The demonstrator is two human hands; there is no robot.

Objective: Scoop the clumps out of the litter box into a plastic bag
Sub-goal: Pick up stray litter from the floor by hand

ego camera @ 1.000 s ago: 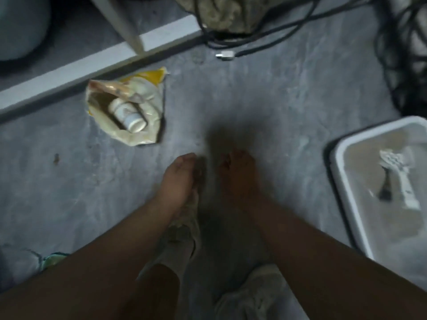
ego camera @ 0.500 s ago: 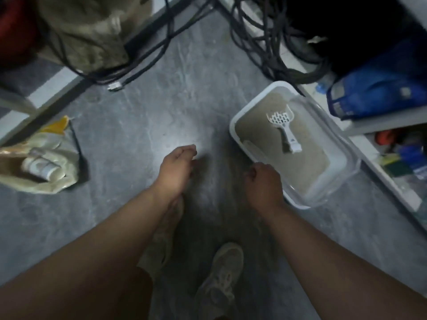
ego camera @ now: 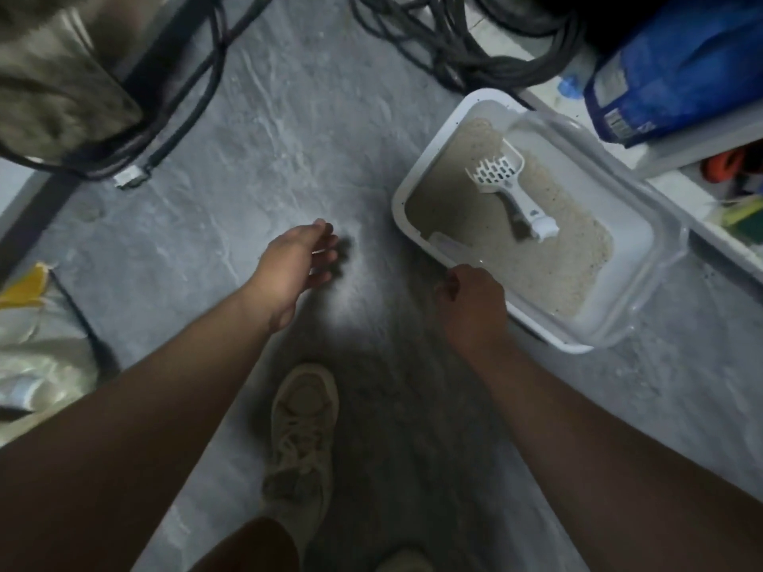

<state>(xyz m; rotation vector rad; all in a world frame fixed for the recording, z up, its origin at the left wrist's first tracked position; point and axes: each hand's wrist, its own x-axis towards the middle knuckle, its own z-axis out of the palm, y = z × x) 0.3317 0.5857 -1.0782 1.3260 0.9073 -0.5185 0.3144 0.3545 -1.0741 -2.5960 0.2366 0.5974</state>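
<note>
right hand point(ego camera: 472, 301) at litter box point(ego camera: 417, 177) rim, scoop point(ego camera: 510, 187) lying inside.

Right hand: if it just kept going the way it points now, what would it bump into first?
Probably the near rim of the litter box: the right hand sits just short of it. Beyond lies the sand, then the scoop. Its height above the floor is unclear.

Grey floor point(ego camera: 289, 117) under litter box point(ego camera: 417, 179), cables point(ego camera: 454, 47), bag point(ego camera: 45, 357), shoe point(ego camera: 303, 431).
</note>
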